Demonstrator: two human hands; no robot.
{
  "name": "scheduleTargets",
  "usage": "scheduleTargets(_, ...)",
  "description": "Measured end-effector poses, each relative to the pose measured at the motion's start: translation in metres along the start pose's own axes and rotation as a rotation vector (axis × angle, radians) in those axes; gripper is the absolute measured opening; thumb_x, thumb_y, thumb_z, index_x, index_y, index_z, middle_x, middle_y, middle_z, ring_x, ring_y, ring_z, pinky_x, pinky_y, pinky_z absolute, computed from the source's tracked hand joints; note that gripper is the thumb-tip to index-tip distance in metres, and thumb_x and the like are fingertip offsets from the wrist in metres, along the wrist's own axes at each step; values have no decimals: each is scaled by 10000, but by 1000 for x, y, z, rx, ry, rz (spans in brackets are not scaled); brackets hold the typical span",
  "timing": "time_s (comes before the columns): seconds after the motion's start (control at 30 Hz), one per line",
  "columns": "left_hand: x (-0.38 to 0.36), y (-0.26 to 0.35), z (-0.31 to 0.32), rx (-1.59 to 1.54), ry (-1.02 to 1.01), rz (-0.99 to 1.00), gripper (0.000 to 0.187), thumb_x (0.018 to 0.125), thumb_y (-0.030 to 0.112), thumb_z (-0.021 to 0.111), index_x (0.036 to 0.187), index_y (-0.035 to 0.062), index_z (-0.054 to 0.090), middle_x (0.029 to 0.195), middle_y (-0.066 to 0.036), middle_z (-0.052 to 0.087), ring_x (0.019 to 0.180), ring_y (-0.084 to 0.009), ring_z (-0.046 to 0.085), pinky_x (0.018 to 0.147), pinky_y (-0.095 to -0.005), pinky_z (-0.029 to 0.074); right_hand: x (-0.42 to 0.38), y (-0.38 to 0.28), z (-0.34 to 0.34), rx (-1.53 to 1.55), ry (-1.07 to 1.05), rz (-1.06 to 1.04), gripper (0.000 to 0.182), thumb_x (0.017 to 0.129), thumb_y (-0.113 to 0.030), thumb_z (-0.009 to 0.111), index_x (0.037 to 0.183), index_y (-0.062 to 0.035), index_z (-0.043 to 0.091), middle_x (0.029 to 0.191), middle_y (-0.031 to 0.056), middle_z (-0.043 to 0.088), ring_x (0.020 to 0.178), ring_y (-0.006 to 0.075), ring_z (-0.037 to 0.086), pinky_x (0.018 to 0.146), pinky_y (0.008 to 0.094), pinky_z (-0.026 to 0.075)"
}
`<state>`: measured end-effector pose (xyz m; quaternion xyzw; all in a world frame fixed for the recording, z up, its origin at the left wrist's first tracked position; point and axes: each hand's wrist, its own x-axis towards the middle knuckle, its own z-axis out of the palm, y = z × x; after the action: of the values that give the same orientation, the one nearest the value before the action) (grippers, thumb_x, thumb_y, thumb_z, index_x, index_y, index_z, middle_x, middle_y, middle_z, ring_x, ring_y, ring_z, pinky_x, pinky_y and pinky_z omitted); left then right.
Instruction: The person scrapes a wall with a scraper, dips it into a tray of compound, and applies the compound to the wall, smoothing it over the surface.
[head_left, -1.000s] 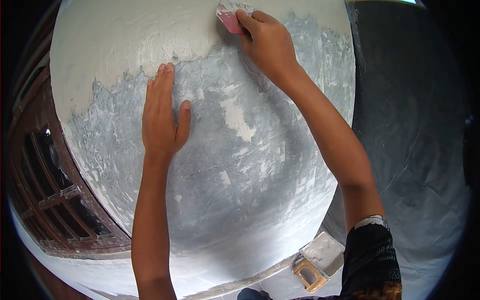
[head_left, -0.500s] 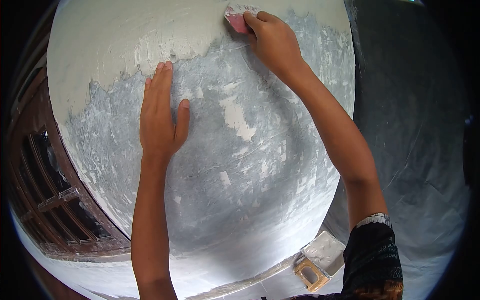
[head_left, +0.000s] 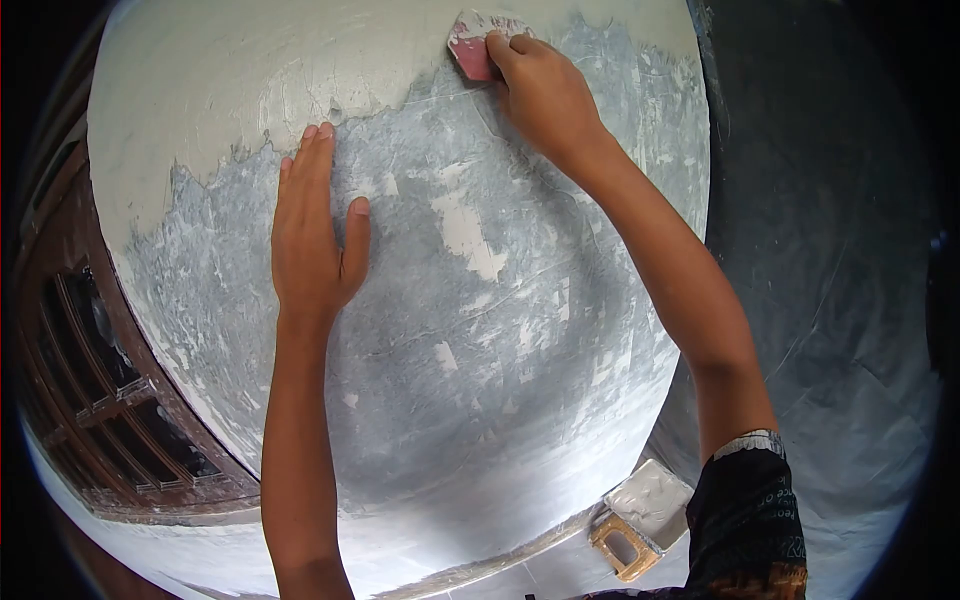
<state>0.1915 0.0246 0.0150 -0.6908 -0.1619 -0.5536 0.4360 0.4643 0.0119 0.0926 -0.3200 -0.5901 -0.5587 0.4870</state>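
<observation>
A wall (head_left: pixel 420 290) fills the middle of the view, grey and patchy below, with a smooth cream coat of filler (head_left: pixel 250 70) across its upper part. My right hand (head_left: pixel 550 95) grips a pink scraper (head_left: pixel 474 58) smeared with pale filler and holds it against the wall at the coat's lower edge. To the left, my left hand (head_left: pixel 315 225) lies flat on the grey surface, fingers stretched upward and thumb apart, holding nothing. Its fingertips reach the ragged edge of the cream coat.
A brown wooden frame with dark panes (head_left: pixel 120 400) borders the wall at left. Dark sheeting (head_left: pixel 820 250) hangs at right. On the floor at lower right stand a tray of pale filler (head_left: pixel 650 500) and a yellowish wooden stool (head_left: pixel 622 548).
The scraper in my right hand sits slightly lower in the view. My left hand appears a little further left, as the wall also shifts slightly that way.
</observation>
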Motion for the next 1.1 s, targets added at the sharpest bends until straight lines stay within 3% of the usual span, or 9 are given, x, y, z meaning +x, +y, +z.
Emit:
scheduleTargets(0.1, 0, 0, 1, -5, 7, 0, 567, 961, 209, 514, 1455, -57, 434, 1469, -233, 506, 1416, -377, 435, 1189, -523, 280, -59, -34, -3, 67, -40, 22, 332, 819, 23, 598, 1148, 70, 604, 941, 163, 645, 884, 345, 654, 710, 437, 582)
scheduleTargets(0.17, 0, 2, 1, -21, -12, -7, 549, 1024, 263, 425, 1492, -20, 384, 1516, -202, 458, 1448, -349, 391, 1216, -506, 226, -82, -56, -21, 187, -136, -5, 373, 812, 19, 609, 1184, 57, 605, 952, 154, 640, 884, 335, 656, 696, 428, 580)
scheduleTargets(0.33, 1, 2, 1, 0, -16, 6, 557, 989, 232, 476, 1471, -40, 414, 1493, -217, 482, 1433, -360, 414, 1202, -514, 254, -6, -19, -17, 196, 29, 70, 307, 786, 19, 630, 1093, 25, 620, 907, 152, 641, 857, 326, 663, 692, 427, 573)
scheduleTargets(0.4, 2, 1, 0, 13, -5, 8, 566, 953, 199, 527, 1450, -59, 441, 1469, -232, 506, 1418, -373, 435, 1189, -521, 280, 17, -5, -7, -25, 14, 2, 226, 786, 26, 624, 1011, 43, 605, 899, 165, 647, 855, 326, 668, 699, 419, 581)
scheduleTargets(0.53, 0, 0, 1, -11, -3, -2, 553, 983, 218, 481, 1468, -41, 419, 1489, -217, 487, 1431, -361, 416, 1203, -514, 252, -31, -37, -3, -8, -48, -52, 195, 778, 43, 618, 965, 90, 589, 904, 175, 649, 875, 329, 675, 659, 380, 601)
scheduleTargets(0.63, -1, 2, 0, -20, -1, -4, 552, 988, 225, 480, 1468, -41, 417, 1489, -217, 487, 1430, -362, 418, 1203, -513, 252, -71, -74, -24, 191, -45, -72, 238, 773, 55, 603, 1010, 66, 599, 873, 159, 634, 850, 329, 663, 641, 389, 586)
scheduleTargets(0.83, 1, 3, 0, 3, -5, -4, 567, 958, 205, 530, 1453, -55, 439, 1467, -231, 510, 1414, -374, 439, 1189, -518, 280, 19, -16, -8, 81, 88, 21, 253, 784, 39, 590, 1036, 33, 613, 865, 176, 636, 844, 362, 648, 663, 447, 546)
scheduleTargets(0.97, 1, 3, -1, 1, 4, -8, 564, 952, 194, 534, 1451, -54, 442, 1465, -230, 512, 1414, -378, 439, 1187, -521, 281, -13, -24, 10, 42, 67, -16, 283, 791, 45, 584, 1072, 37, 619, 890, 169, 642, 844, 352, 650, 677, 446, 554)
scheduleTargets(1.1, 1, 3, -1, -16, 11, -6, 565, 948, 185, 541, 1449, -56, 443, 1464, -233, 513, 1412, -381, 441, 1183, -526, 287, -53, -64, -22, 243, -30, -45, 372, 774, 41, 627, 1146, 29, 621, 887, 144, 624, 841, 333, 652, 682, 434, 560)
